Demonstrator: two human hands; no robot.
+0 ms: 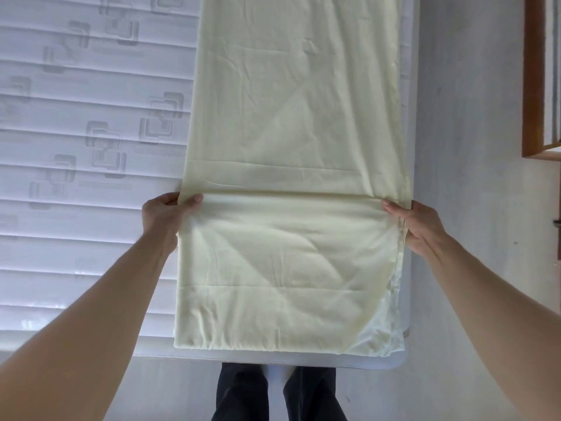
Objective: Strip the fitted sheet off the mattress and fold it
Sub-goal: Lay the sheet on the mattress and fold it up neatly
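On the bare mattress (91, 123), folded sheet (288, 268) pinched between left grip (164, 220) and right grip (419, 226).

- Fitted sheet (291, 117) lying lengthwise on mattress (91, 117), along its right side.
- Left hand (164, 217) and right hand (419, 226) at sheet's opposite edges.

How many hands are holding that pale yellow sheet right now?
2. The left hand pinches the left edge of the pale yellow folded fitted sheet, and the right hand grips its right edge, both at the fold line above the white quilted mattress.
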